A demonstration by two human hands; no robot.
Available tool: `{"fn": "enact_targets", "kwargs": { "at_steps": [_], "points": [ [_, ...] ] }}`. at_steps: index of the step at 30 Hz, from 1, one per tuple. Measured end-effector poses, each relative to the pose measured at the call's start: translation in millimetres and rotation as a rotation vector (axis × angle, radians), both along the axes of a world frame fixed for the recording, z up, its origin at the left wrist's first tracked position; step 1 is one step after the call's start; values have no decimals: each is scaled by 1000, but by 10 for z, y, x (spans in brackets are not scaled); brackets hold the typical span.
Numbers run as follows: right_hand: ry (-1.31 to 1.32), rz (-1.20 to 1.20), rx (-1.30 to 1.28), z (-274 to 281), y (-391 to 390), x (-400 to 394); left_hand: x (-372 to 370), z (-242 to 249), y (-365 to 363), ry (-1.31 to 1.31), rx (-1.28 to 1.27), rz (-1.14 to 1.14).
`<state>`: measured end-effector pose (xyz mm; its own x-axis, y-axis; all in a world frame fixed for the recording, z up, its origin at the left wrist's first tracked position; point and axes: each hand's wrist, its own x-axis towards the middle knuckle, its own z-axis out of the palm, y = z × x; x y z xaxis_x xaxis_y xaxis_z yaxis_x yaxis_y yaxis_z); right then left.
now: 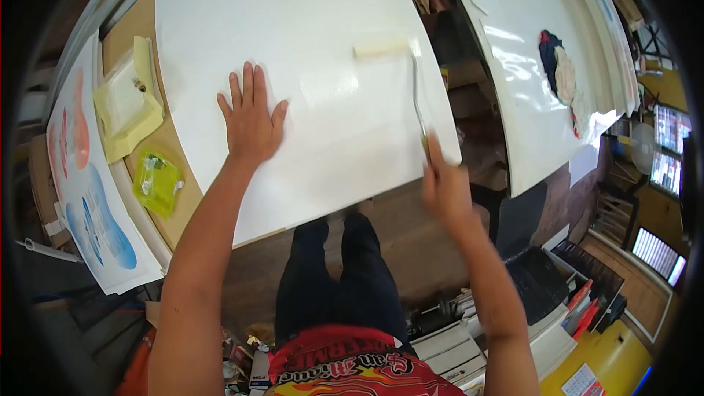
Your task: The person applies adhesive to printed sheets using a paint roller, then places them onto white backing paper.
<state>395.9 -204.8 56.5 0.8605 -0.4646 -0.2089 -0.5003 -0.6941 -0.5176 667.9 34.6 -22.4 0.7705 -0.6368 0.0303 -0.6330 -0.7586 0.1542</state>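
Roller (381, 48) is set against the far right part of the white sheet (315, 154), contact apparent, coating on it can't be told. Its handle is gripped by the right hand (447, 189), slightly blurred. Left hand (254, 119) is laid flat on the sheet, fingers spread, nothing grasped. Step in hand, as judged: surface being rolled while sheet is steadied. Next move calls for even pressure, with the left hand kept clear of the roller's path. Beyond the sheet's left edge, a pale yellow tray (111, 123) and green container (155, 183) are placed on brown board (132, 18).
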Motion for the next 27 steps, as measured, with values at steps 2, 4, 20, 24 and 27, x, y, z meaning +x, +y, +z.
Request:
{"fn": "enact_targets", "kwargs": {
  "at_steps": [2, 4, 20, 24, 27],
  "points": [
    [14, 36, 23, 150, 215, -832, 18, 34, -3, -2, 5, 5],
    [83, -9, 113, 421, 472, -1548, -10, 40, -25, 10, 4, 9],
    [-46, 146, -10, 131, -307, 1286, 21, 97, -11, 0, 42, 18],
    [5, 157, 63, 364, 77, -273, 18, 10, 0, -45, 7, 6],
    [240, 76, 99, 767, 430, -1385, 12, -57, 11, -85, 3, 1]
  ]
}}
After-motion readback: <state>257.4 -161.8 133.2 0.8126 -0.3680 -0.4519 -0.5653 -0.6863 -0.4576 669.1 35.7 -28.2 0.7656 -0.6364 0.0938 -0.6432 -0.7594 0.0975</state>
